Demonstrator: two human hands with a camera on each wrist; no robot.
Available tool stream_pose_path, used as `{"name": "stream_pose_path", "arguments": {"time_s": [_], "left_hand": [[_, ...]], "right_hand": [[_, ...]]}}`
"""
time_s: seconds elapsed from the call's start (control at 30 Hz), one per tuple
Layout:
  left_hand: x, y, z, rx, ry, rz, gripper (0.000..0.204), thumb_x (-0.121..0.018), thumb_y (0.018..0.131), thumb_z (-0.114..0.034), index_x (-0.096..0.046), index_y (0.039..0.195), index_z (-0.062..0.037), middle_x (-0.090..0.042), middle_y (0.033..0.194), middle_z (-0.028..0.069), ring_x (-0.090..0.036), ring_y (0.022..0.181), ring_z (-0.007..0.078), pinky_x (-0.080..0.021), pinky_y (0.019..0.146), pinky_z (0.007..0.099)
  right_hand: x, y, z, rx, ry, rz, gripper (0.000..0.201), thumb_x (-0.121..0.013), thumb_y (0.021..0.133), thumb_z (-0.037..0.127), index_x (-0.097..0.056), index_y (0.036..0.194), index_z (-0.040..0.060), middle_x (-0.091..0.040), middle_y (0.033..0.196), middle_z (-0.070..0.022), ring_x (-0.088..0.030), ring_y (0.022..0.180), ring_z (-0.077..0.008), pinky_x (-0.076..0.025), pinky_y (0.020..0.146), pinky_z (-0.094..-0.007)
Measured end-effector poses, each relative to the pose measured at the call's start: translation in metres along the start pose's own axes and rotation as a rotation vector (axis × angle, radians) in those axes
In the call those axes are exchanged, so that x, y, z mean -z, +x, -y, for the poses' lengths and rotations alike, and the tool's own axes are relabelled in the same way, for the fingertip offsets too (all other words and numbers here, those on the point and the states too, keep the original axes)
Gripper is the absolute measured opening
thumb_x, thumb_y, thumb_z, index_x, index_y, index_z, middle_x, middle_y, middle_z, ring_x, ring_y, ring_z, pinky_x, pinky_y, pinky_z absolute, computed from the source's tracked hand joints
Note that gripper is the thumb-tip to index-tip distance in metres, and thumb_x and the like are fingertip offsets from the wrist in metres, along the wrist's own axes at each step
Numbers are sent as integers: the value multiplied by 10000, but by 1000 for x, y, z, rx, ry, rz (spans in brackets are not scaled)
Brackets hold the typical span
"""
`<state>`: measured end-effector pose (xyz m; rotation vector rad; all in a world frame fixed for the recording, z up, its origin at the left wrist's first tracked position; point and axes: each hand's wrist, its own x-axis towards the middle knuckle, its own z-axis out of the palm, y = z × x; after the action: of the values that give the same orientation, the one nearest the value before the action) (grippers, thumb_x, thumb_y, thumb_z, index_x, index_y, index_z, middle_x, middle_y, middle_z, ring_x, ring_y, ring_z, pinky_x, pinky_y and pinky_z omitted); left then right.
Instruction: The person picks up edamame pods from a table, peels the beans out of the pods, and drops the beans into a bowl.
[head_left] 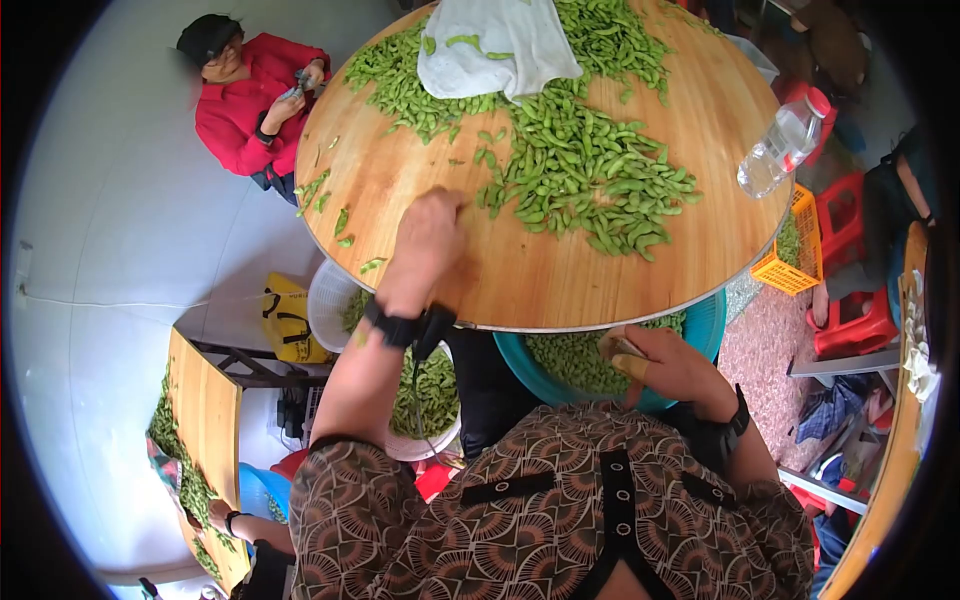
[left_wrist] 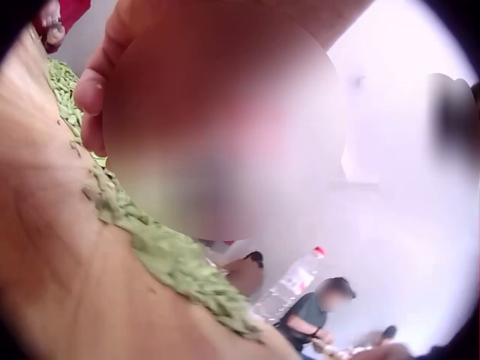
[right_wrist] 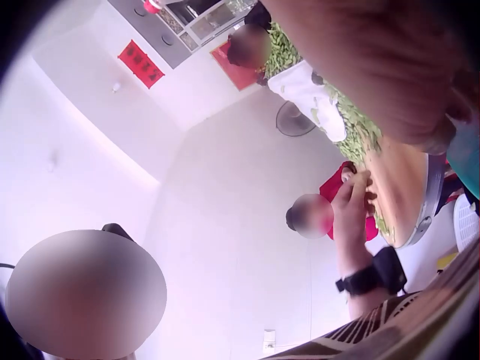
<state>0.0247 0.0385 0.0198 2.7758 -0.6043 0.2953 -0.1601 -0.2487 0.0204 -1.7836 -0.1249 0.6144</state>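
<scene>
Green pods [head_left: 600, 170] lie heaped on the round wooden table [head_left: 390, 170]. My left hand [head_left: 430, 245], blurred, is over the near left part of the table, left of the heap, with its fingers loosely bent; nothing shows in them. The left wrist view shows its fingertips [left_wrist: 90, 97] beyond the pods [left_wrist: 172, 259]. Below the table edge, my right hand [head_left: 670, 365] is over a teal basin [head_left: 710, 325] of shelled beans [head_left: 570, 360]. Its thumb and fingers pinch a small pale thing [head_left: 622, 348], too small to identify. In the right wrist view this hand's fingers are largely hidden.
A white cloth [head_left: 490, 45] lies on the pods at the far side. A plastic bottle [head_left: 785, 145] stands near the right edge. Below are a container of pods [head_left: 425, 395], a white basket [head_left: 330, 305] and a yellow crate [head_left: 800, 245]. A person in red [head_left: 250, 100] is at the left.
</scene>
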Motion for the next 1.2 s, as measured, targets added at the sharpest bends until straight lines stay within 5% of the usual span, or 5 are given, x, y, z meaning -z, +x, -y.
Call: {"name": "stream_pose_path", "arguments": {"time_s": [0.37, 0.53, 0.8, 1.03, 1.2], "left_hand": [[-3, -7, -26, 94, -247, 18, 157, -648, 822, -121, -614, 929, -11, -653, 912, 216, -638, 850, 377, -509, 718, 417], [27, -58, -92, -250, -570, 76, 148, -644, 842, 24, -631, 984, -18, -611, 809, 89, -629, 726, 153, -485, 612, 267], [9, -70, -108, -133, -789, 85, 150, -641, 840, 36, -609, 983, 3, -632, 858, 78, -655, 783, 168, -520, 684, 252], [23, -74, -118, -214, -720, 145, 146, -637, 829, 63, -605, 956, -2, -635, 872, 92, -665, 781, 191, -521, 674, 263], [10, -85, -115, -370, -833, 105, 163, -627, 820, 88, -602, 955, -2, -632, 888, 93, -657, 788, 205, -522, 685, 275]], "right_hand": [[1, 11, 7, 111, -19, -66, 348, -451, 876, 102, -491, 1214, 26, -618, 807, -89, -562, 600, -128, -461, 588, -281], [-11, 24, 25, 226, 49, -188, 363, -457, 844, 43, -484, 1205, 17, -616, 798, -102, -587, 707, -185, -460, 655, -320], [-13, 23, 23, 262, 49, -178, 371, -505, 799, -32, -462, 1164, 18, -591, 834, -181, -602, 762, -315, -463, 696, -403], [-12, 18, 17, 438, -199, -296, 293, -509, 856, 22, -470, 1146, 40, -601, 784, -129, -617, 676, -239, -457, 604, -359], [8, 16, 4, -61, 973, 412, 197, -491, 968, 153, -498, 1154, 91, -573, 729, -39, -436, 439, -54, -317, 409, -193]]}}
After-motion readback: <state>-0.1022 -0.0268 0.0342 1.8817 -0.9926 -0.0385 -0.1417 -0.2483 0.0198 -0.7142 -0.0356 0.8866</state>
